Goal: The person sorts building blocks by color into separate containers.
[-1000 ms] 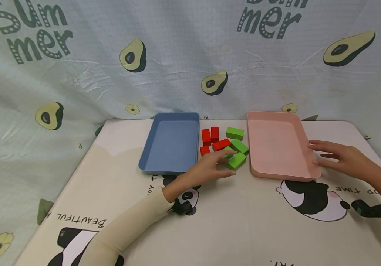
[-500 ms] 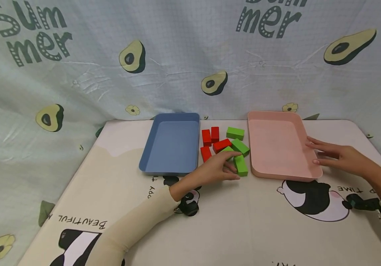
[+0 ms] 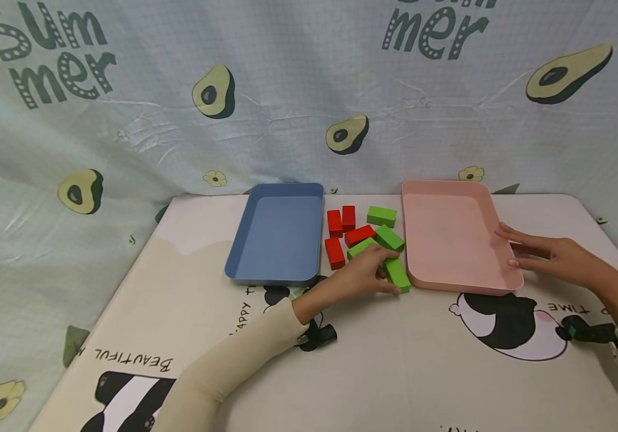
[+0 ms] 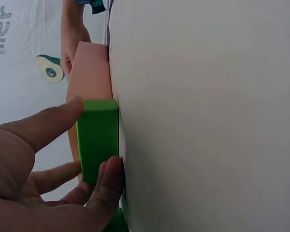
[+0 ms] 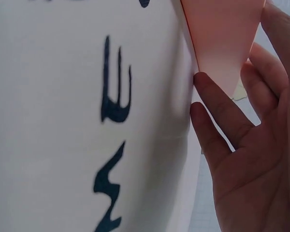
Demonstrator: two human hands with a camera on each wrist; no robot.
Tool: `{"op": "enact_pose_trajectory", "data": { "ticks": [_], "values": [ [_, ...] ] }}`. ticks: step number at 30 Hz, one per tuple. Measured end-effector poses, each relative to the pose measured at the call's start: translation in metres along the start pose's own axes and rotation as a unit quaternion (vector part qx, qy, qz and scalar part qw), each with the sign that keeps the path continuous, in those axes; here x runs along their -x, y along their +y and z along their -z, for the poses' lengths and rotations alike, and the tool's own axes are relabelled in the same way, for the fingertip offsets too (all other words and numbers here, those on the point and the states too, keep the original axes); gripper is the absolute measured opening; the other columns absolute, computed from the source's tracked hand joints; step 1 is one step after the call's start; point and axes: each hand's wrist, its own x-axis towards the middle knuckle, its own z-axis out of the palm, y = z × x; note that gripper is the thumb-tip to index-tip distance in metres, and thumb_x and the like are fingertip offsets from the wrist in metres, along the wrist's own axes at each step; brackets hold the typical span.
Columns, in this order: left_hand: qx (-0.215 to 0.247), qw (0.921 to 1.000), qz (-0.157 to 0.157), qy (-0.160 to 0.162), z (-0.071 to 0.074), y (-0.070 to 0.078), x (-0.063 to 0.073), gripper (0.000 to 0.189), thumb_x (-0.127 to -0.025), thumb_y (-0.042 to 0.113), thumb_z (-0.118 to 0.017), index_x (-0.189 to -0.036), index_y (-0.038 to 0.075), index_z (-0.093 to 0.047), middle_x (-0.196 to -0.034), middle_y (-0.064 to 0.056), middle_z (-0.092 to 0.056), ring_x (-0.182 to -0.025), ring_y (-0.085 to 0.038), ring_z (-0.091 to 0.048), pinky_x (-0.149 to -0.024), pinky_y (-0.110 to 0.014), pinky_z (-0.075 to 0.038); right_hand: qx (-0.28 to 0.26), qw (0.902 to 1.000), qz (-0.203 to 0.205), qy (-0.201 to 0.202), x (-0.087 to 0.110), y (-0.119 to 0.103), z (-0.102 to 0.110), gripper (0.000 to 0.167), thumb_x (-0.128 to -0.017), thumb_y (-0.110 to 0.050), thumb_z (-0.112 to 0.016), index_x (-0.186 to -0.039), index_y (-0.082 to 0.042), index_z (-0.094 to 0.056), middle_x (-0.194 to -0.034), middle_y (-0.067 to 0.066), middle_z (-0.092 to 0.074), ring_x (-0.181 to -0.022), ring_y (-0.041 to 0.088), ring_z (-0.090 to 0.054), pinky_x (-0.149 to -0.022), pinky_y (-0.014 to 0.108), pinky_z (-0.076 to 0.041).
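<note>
My left hand (image 3: 360, 273) holds a green block (image 3: 398, 277) between thumb and fingers, low at the tabletop by the pink tray's near left corner. In the left wrist view the thumb meets one end of that green block (image 4: 99, 142) and the fingers lie at the other. Several green blocks (image 3: 389, 238) and red blocks (image 3: 335, 253) lie loosely grouped beyond and left of it. At the pink tray's (image 3: 452, 234) right side is my right hand (image 3: 560, 258), its extended fingertips against the outer wall. The right wrist view shows those fingers spread along the pink wall (image 5: 227, 43).
A blue tray (image 3: 279, 234) stands left of the blocks, with nothing seen in it. Behind the table (image 3: 352, 372) hangs a patterned cloth (image 3: 282, 120). Panda drawings and lettering cover parts of the tabletop.
My left hand has moved right and slightly nearer, and the green block has turned and shifted with it, away from the group. The right hand stays almost still by the pink tray.
</note>
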Motion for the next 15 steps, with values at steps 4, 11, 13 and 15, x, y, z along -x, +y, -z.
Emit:
{"op": "enact_pose_trajectory", "data": {
  "ticks": [4,11,13,15],
  "values": [
    [-0.007,0.9995,-0.002,-0.031,0.002,0.001,0.000,0.072,-0.082,0.017,-0.087,-0.145,0.006,-0.055,-0.123,-0.009,-0.049,-0.095,-0.014,-0.052,-0.072,-0.013,-0.049,0.002,1.0000,0.003,0.001,0.001,0.000,-0.001,0.074,-0.097,-0.029,-0.071,-0.161,-0.030,-0.032,-0.144,-0.047,-0.021,-0.110,-0.035,-0.032,-0.106,0.010,-0.026],
    [-0.012,0.9982,-0.018,-0.056,0.010,-0.003,0.005,0.047,-0.083,0.009,-0.085,-0.128,0.008,-0.068,-0.107,-0.006,-0.055,-0.091,-0.014,-0.055,-0.072,-0.015,-0.048,-0.004,1.0000,0.007,0.001,0.002,-0.002,-0.001,0.072,-0.097,-0.031,-0.070,-0.160,-0.029,-0.034,-0.148,-0.043,-0.022,-0.117,-0.035,-0.023,-0.106,0.008,-0.023],
    [0.000,0.9982,-0.024,-0.055,0.012,-0.005,0.006,0.040,-0.083,0.008,-0.085,-0.121,0.007,-0.071,-0.106,-0.006,-0.058,-0.094,-0.013,-0.058,-0.076,-0.014,-0.049,-0.006,0.9999,0.010,0.003,0.002,-0.002,-0.002,0.071,-0.097,-0.031,-0.070,-0.159,-0.028,-0.036,-0.149,-0.042,-0.022,-0.121,-0.034,-0.018,-0.090,-0.004,-0.016],
    [0.016,0.9979,-0.031,-0.055,0.012,-0.006,0.007,0.035,-0.083,0.008,-0.085,-0.115,0.006,-0.072,-0.109,-0.007,-0.062,-0.097,-0.013,-0.060,-0.081,-0.015,-0.051,-0.010,0.9997,0.023,0.004,0.002,-0.001,-0.002,0.070,-0.097,-0.027,-0.070,-0.159,-0.024,-0.036,-0.152,-0.039,-0.021,-0.124,-0.033,-0.016,-0.089,-0.006,-0.017]
  ]
}}
